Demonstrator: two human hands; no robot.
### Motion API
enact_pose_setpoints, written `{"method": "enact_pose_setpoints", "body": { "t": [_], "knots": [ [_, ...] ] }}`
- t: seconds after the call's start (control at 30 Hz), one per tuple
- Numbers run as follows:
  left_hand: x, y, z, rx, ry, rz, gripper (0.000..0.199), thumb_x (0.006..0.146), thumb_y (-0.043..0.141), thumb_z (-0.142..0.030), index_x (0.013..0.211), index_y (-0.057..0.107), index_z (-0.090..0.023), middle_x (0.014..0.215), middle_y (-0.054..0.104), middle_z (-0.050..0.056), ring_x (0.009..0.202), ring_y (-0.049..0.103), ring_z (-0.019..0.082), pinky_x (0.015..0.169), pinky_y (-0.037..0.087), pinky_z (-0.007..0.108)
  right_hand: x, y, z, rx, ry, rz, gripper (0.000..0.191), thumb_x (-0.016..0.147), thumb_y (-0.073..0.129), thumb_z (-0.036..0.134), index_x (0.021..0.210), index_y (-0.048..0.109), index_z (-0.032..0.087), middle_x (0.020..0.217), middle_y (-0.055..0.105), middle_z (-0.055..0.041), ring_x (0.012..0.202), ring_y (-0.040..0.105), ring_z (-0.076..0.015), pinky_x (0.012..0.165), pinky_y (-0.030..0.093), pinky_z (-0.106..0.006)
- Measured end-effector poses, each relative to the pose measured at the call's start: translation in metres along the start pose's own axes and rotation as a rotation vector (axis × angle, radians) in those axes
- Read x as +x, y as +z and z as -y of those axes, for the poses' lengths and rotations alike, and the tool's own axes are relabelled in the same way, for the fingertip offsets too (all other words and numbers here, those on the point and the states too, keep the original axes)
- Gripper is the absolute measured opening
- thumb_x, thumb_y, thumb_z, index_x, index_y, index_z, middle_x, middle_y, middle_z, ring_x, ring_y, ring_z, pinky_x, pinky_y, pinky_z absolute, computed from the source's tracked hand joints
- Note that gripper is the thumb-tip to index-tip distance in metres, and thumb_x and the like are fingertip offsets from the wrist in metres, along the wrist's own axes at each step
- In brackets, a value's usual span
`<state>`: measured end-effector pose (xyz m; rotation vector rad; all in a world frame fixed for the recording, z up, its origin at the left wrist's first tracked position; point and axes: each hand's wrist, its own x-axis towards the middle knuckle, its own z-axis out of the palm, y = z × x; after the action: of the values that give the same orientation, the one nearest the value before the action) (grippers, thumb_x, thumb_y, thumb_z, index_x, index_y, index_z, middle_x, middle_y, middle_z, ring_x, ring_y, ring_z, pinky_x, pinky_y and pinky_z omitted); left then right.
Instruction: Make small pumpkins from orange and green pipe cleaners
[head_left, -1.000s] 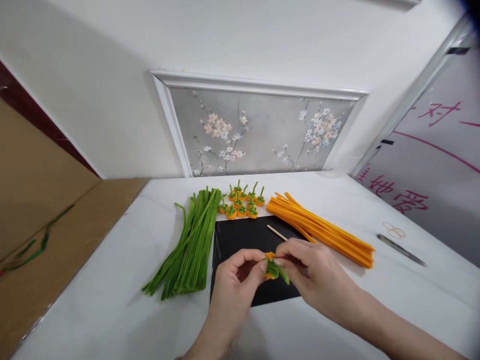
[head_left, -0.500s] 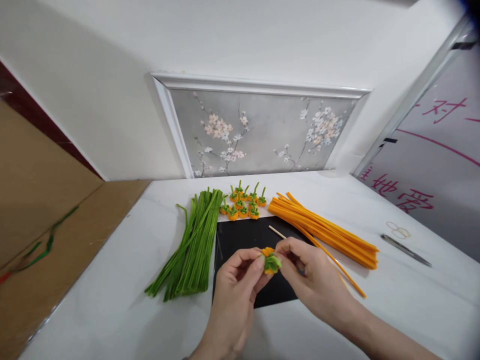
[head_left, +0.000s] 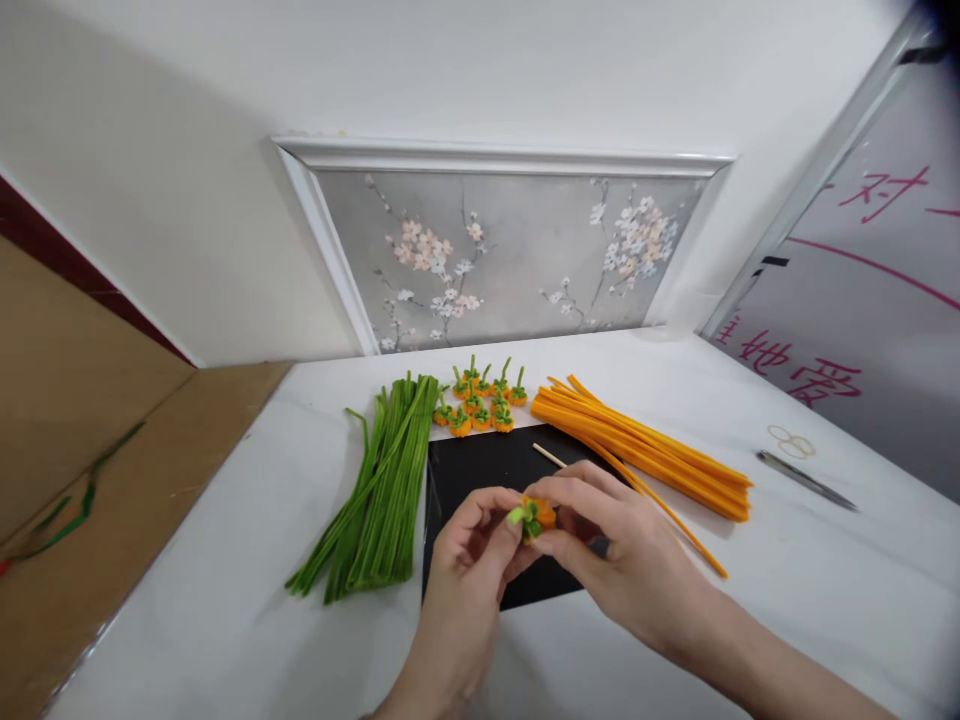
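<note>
Between my two hands, above the black mat, is a small orange pipe-cleaner pumpkin with green leaves and a green stem. My left hand pinches it from the left, thumb near the stem. The fingers of my right hand close on its orange side from the right. The stem points left toward my left thumb. Behind the hands, several finished pumpkins with upright green stems stand together. A thin wooden stick lies on the mat, partly hidden by my right hand.
Left of the mat lies a bundle of green pipe cleaners. Orange pipe cleaners lie to the right, one stretched apart from the bundle. Farther right are tweezers and rubber bands. Brown cardboard borders the white table at left.
The pumpkin has been turned in my fingers: its stem pointed right and now points left. My right fingers have shifted over onto its orange side. The view has moved slightly.
</note>
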<state>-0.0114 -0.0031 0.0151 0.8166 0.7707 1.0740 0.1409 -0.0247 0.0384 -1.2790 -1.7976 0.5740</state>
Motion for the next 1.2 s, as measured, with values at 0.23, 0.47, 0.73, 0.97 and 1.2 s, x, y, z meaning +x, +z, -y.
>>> {"method": "enact_pose_setpoints", "body": {
  "t": [0.23, 0.47, 0.73, 0.97, 1.2],
  "knots": [
    [0.002, -0.007, 0.002, 0.238, 0.066, 0.121, 0.018, 0.084, 0.066, -0.03, 0.1, 0.068, -0.022, 0.098, 0.067, 0.004, 0.093, 0.063, 0.017, 0.084, 0.054, 0.028, 0.0, -0.004, -0.008, 0.176, 0.133, 0.087, 0.009, 0.089, 0.056, 0.02, 0.089, 0.065, 0.021, 0.088, 0.058, -0.0036, 0.067, 0.059, -0.0113, 0.056, 0.05, -0.021],
    [0.005, -0.002, -0.003, 0.526, 0.164, 0.127, 0.012, 0.078, 0.066, -0.021, 0.09, 0.067, -0.016, 0.086, 0.065, 0.004, 0.078, 0.059, 0.015, 0.07, 0.049, 0.024, 0.003, -0.017, -0.012, 0.02, -0.014, 0.144, 0.016, 0.091, 0.053, 0.014, 0.089, 0.067, 0.022, 0.086, 0.064, -0.0034, 0.075, 0.06, -0.0143, 0.066, 0.048, -0.025],
    [0.005, -0.004, -0.001, 0.631, 0.196, 0.181, 0.008, 0.076, 0.061, -0.012, 0.078, 0.067, -0.016, 0.085, 0.064, 0.004, 0.079, 0.058, 0.016, 0.069, 0.047, 0.025, 0.009, -0.01, -0.003, -0.13, -0.111, 0.246, 0.025, 0.089, 0.049, 0.008, 0.079, 0.068, 0.02, 0.078, 0.066, -0.0015, 0.07, 0.06, -0.013, 0.065, 0.044, -0.024],
    [0.006, -0.007, -0.008, 0.406, 0.048, 0.23, 0.015, 0.076, 0.071, -0.019, 0.09, 0.068, -0.015, 0.09, 0.066, 0.005, 0.083, 0.06, 0.015, 0.075, 0.049, 0.025, 0.011, -0.03, -0.017, 0.123, 0.132, 0.167, 0.021, 0.089, 0.057, 0.019, 0.107, 0.066, 0.024, 0.083, 0.067, 0.0006, 0.072, 0.061, -0.0128, 0.063, 0.047, -0.022],
    [0.005, -0.004, -0.007, 0.32, -0.091, 0.294, 0.026, 0.075, 0.073, -0.017, 0.099, 0.065, -0.017, 0.093, 0.067, 0.003, 0.086, 0.061, 0.014, 0.077, 0.05, 0.025, 0.02, -0.032, -0.01, 0.166, 0.057, 0.264, 0.021, 0.086, 0.062, 0.02, 0.105, 0.067, 0.024, 0.082, 0.064, -0.0004, 0.071, 0.058, -0.0131, 0.062, 0.047, -0.023]
  ]
}}
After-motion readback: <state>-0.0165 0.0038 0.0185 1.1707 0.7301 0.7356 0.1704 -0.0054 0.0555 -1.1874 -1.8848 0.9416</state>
